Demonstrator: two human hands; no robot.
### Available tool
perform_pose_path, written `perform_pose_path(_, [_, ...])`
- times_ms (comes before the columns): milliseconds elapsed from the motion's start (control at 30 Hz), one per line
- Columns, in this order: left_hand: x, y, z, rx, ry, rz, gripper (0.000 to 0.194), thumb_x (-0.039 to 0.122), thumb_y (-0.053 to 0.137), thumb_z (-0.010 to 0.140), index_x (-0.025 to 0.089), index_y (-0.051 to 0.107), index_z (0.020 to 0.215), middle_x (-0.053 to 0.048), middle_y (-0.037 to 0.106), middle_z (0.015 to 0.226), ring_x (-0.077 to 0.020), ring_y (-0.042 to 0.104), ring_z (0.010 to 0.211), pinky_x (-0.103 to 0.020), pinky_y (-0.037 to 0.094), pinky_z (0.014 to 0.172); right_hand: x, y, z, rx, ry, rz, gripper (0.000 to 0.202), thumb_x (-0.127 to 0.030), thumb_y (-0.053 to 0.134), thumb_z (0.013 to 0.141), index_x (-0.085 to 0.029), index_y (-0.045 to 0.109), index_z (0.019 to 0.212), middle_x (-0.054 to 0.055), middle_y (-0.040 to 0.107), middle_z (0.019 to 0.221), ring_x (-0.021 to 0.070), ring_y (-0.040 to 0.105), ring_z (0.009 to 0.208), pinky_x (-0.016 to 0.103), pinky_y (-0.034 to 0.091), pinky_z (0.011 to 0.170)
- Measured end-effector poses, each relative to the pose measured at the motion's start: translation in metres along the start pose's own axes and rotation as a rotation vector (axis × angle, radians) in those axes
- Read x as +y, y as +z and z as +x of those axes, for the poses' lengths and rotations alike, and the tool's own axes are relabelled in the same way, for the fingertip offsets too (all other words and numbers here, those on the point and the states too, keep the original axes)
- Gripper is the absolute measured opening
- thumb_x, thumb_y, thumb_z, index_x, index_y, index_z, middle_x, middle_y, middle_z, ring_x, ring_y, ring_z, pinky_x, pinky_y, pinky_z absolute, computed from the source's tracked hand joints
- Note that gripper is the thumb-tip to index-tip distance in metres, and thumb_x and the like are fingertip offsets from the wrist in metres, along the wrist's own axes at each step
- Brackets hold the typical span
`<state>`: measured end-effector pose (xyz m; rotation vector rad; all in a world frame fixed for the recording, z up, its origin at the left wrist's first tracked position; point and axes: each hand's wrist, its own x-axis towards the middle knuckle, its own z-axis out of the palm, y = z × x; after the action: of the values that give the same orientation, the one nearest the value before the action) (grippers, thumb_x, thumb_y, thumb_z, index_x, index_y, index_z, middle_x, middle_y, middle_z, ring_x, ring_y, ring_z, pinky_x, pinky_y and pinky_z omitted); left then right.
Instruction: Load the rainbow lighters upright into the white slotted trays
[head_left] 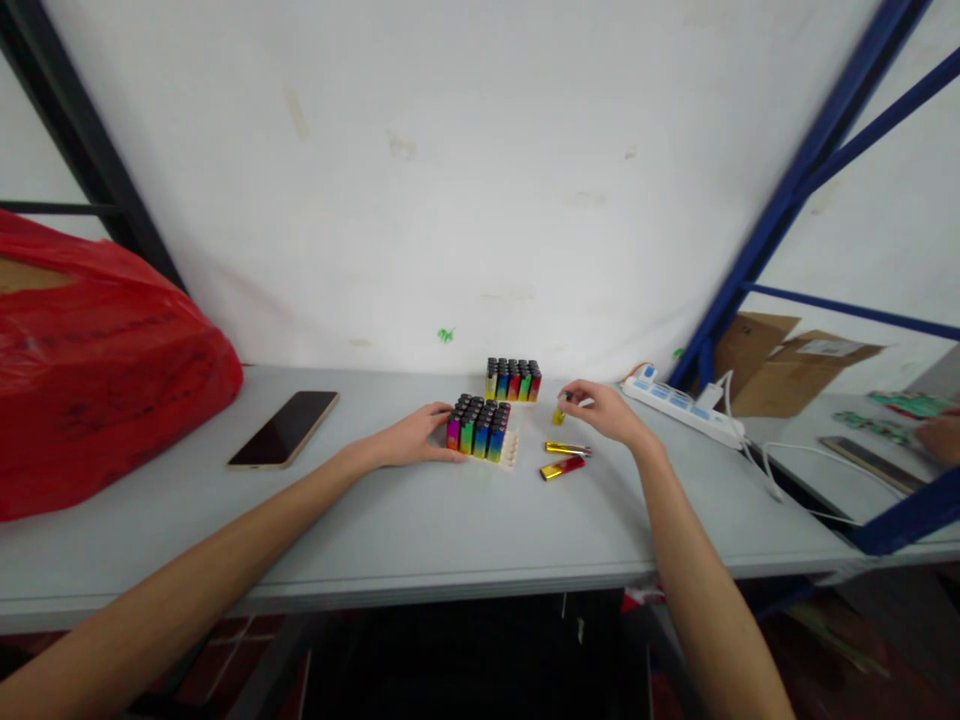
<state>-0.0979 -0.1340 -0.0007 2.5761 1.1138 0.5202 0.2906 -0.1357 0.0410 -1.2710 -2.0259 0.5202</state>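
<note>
Colourful lighters (474,430) stand upright in rows in a white tray (510,452), whose right end has bare slots. My left hand (412,437) holds this tray by its left side, thumb along the front and fingers toward the back. Right of the tray, my right hand (596,408) pinches a yellow lighter (559,415) upright near its dark top, just over the table. Below that hand lie a gold lighter (566,449) and a red-and-yellow lighter (562,468). A second block of upright lighters (513,380) stands behind, close to the wall.
On the grey table (420,540) a phone (285,428) lies at left, beside a big red plastic bag (112,370). A white power strip (682,408) with cables lies at right by a blue frame post (750,250). Beyond it are a cardboard box (787,370) and another person's hand (941,437).
</note>
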Motion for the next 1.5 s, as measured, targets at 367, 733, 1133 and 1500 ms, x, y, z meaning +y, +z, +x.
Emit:
perform_pose_path(367, [-0.003, 0.0, -0.001, 0.004, 0.018, 0.002, 0.084, 0.079, 0.074, 0.083, 0.02, 0.067, 0.142, -0.016, 0.06, 0.153, -0.0374, 0.056, 0.142, -0.046, 0.041, 0.123, -0.06, 0.008, -0.006, -0.055, -0.024, 0.621, 0.048, -0.066, 0.074, 0.089, -0.024, 0.06, 0.106, 0.006, 0.077, 0.099, 0.0211, 0.074, 0.095, 0.036, 0.058, 0.086])
perform_pose_path(733, [-0.002, 0.0, 0.0, -0.008, 0.009, -0.014, 0.083, 0.08, 0.073, 0.083, 0.019, 0.068, 0.138, -0.017, 0.058, 0.155, -0.039, 0.055, 0.142, -0.048, 0.041, 0.125, -0.073, 0.049, 0.008, 0.029, 0.217, 0.502, 0.062, -0.084, 0.041, 0.094, -0.025, 0.043, 0.075, -0.009, 0.036, 0.05, 0.009, 0.03, 0.041, 0.024, 0.021, 0.041])
perform_pose_path(1133, [-0.001, -0.001, 0.0, -0.006, -0.004, -0.022, 0.085, 0.078, 0.075, 0.082, 0.019, 0.066, 0.142, -0.016, 0.059, 0.154, -0.0391, 0.055, 0.142, -0.048, 0.04, 0.125, -0.067, 0.059, 0.009, 0.03, 0.206, 0.339, 0.055, -0.062, 0.038, 0.1, -0.026, 0.039, 0.058, -0.003, 0.037, 0.045, 0.0129, 0.037, 0.046, 0.028, 0.03, 0.047])
perform_pose_path(1500, [0.001, -0.001, -0.001, 0.011, 0.012, -0.019, 0.083, 0.078, 0.074, 0.083, 0.02, 0.067, 0.142, -0.015, 0.06, 0.154, -0.0395, 0.056, 0.141, -0.05, 0.041, 0.124, -0.055, 0.055, 0.009, -0.016, 0.032, 0.166, 0.05, -0.061, 0.039, 0.106, -0.02, 0.063, 0.091, -0.002, 0.058, 0.068, 0.0151, 0.057, 0.062, 0.027, 0.047, 0.063])
